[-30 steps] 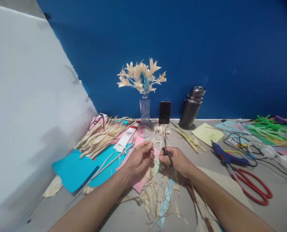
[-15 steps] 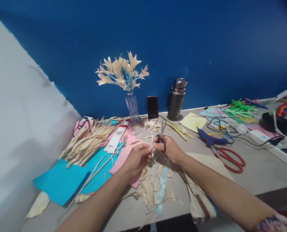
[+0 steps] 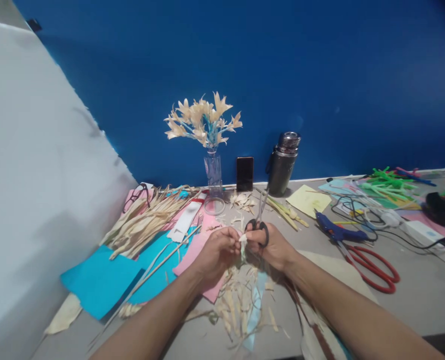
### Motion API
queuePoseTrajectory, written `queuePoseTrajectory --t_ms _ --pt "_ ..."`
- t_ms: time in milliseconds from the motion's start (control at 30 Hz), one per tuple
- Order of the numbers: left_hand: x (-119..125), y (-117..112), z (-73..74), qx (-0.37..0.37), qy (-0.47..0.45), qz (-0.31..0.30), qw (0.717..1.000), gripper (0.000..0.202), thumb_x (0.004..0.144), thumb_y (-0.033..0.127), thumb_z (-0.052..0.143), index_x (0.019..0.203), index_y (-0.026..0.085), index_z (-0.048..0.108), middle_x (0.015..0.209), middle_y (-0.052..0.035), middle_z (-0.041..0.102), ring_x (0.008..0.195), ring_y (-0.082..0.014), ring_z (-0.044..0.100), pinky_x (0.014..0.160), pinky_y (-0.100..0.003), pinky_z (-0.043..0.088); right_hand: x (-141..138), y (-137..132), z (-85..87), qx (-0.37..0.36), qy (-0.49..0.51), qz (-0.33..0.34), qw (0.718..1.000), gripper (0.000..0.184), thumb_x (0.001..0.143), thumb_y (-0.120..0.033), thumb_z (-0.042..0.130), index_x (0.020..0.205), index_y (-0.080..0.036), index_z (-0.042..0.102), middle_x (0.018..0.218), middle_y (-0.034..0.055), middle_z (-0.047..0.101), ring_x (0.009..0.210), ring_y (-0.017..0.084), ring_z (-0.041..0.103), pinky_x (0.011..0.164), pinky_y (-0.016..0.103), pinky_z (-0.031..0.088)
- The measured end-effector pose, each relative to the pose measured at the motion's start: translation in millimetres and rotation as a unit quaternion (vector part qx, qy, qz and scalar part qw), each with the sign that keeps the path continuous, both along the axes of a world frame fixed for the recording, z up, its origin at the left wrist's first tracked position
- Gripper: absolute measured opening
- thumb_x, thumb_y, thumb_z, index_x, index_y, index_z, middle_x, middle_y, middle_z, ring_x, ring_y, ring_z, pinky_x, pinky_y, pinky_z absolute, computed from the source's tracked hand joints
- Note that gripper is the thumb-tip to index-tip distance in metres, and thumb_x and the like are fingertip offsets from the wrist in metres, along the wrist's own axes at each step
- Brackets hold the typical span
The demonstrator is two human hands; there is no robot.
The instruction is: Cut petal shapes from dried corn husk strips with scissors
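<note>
A small pale piece of dried husk point(image 3: 243, 239) is pinched between the fingertips of my left hand point(image 3: 215, 249) and touches the fingertips of my right hand point(image 3: 277, 247). My right hand also has black-handled scissors point(image 3: 263, 235) hooked on its fingers, with the blades pointing up and away. A greenish strip hangs just under the pinched piece; whether it is joined to it is unclear. Cut husk scraps point(image 3: 237, 300) and a light blue strip point(image 3: 256, 305) lie on the table point(image 3: 275, 345) below my hands.
Husk flowers point(image 3: 203, 117) stand in a clear bottle point(image 3: 213, 172), near a phone point(image 3: 244, 174) and a thermos point(image 3: 283, 165). Dried husks point(image 3: 147, 215) and blue paper point(image 3: 98, 280) lie left. A glue gun point(image 3: 338, 229), red-handled scissors point(image 3: 376, 267) and cables are right.
The view has shifted, so the scene sits lower and further right. My fingertips have shifted on the husk piece, which now shows more clearly between them. The scissors stay in my right hand.
</note>
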State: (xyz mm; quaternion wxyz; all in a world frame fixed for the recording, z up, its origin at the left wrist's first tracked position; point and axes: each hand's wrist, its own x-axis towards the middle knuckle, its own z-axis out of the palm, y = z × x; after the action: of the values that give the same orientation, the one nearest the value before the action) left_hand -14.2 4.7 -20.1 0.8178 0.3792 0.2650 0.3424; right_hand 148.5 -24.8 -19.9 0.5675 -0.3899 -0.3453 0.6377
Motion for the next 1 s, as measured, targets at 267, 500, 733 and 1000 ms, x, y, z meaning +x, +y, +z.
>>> queuePoseTrajectory --t_ms 267,500,733,1000 --pt "6 -9 7.9 0.04 0.044 0.019 0.998 0.017 0.073 0.023 0.074 0.077 0.015 0.06 0.068 0.0003 0.06 0.057 -0.0072 0.055 0.056 -0.017 0.042 6 2 1.2 0.01 -0.012 -0.004 1.0 0.024 0.061 -0.023 0.078 0.076 -0.014 0.062 0.051 -0.0054 0.05 0.045 0.008 0.04 0.046 0.021 0.03" --pt "1 8 3.8 -0.013 0.018 0.065 0.998 0.021 0.067 0.019 0.079 0.078 0.013 0.062 0.072 -0.0009 0.064 0.054 -0.0051 0.053 0.055 -0.018 0.045 26 14 5.8 0.031 -0.088 -0.105 0.99 0.033 0.067 -0.046 0.074 0.072 -0.015 0.062 0.073 0.0026 0.064 0.048 0.006 0.038 0.044 0.021 0.03" --pt "-2 58 8.1 0.069 0.14 0.123 0.98 0.024 0.066 0.026 0.079 0.08 0.012 0.066 0.076 -0.0045 0.066 0.051 -0.0055 0.05 0.048 -0.018 0.041 37 22 -0.7 0.034 -0.202 -0.147 0.968 0.037 0.067 -0.047 0.075 0.056 -0.014 0.064 0.04 -0.0038 0.045 0.039 0.007 0.032 0.042 0.023 0.021" --pt "44 123 4.0 0.253 0.314 0.198 0.894 0.013 0.06 0.019 0.076 0.069 0.012 0.073 0.056 -0.0027 0.064 0.049 -0.0099 0.047 0.048 -0.023 0.032 51 24 8.2 0.043 -0.247 -0.164 0.954 0.039 0.069 -0.052 0.07 0.059 -0.015 0.065 0.044 -0.0035 0.048 0.042 0.009 0.036 0.044 0.024 0.028"
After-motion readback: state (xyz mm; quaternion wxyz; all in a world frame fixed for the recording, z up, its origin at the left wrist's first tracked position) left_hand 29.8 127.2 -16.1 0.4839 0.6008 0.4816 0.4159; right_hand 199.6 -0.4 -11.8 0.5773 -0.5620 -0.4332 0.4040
